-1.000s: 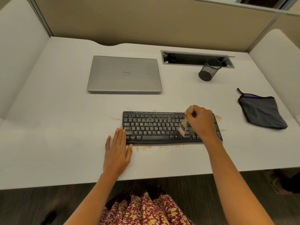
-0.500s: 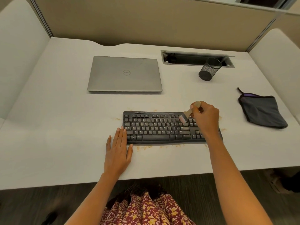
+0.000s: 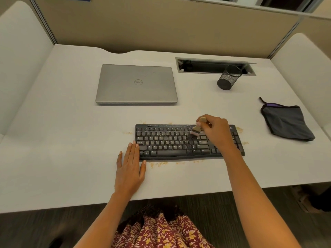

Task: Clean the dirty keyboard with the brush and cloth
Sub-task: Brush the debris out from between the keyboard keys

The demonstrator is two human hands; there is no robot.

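Note:
A black keyboard [image 3: 170, 142] lies on the white desk [image 3: 62, 140], with tan crumbs scattered around its edges. My right hand [image 3: 215, 133] is shut on a small wooden-handled brush [image 3: 197, 128]. The bristles touch the upper rows of keys, right of the keyboard's middle. My left hand [image 3: 129, 167] lies flat, fingers together, against the keyboard's front left corner. A dark grey cloth [image 3: 284, 122] with purple trim lies on the desk to the right, apart from both hands.
A shut silver laptop [image 3: 137, 84] rests behind the keyboard. A black mesh pen cup [image 3: 228, 78] stands at the back right beside a cable slot [image 3: 215, 66]. Padded partitions wall the desk on the left, back and right.
My right hand carried the brush from the keyboard's lower right rows up to its top edge, then down-left onto the upper rows. My left hand stayed put.

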